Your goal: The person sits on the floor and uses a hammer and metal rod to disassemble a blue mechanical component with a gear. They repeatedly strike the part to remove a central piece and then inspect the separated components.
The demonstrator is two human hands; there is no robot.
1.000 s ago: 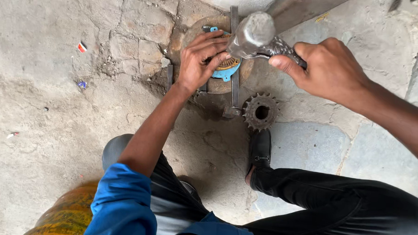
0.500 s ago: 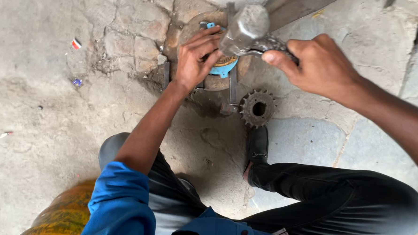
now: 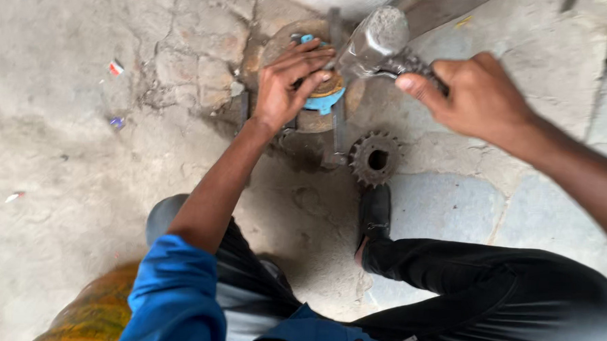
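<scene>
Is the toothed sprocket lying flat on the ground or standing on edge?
Flat. The sprocket lies on the stone floor with its centre hole facing up and teeth visible all round, beside the shoe.

single head view, looking steeply down, close above floor [image 3: 57,180]

Grey, dull metal on the hammer head [image 3: 377,37], speckled with darker grime. Light blue on the small part [image 3: 323,100] under the left hand [image 3: 286,88], topped by a rusty orange-brown ring. Rust-brown on the round disc [image 3: 282,43] beneath. Dark brown-black on the toothed sprocket [image 3: 374,158], with a black centre hole. Pale grey and tan across the cracked stone floor [image 3: 64,180]. Bright blue on the sleeve [image 3: 175,294]. Black on trousers [image 3: 489,294] and shoe [image 3: 375,211]. Mottled orange-yellow on the rounded object [image 3: 92,315] at bottom left.
</scene>
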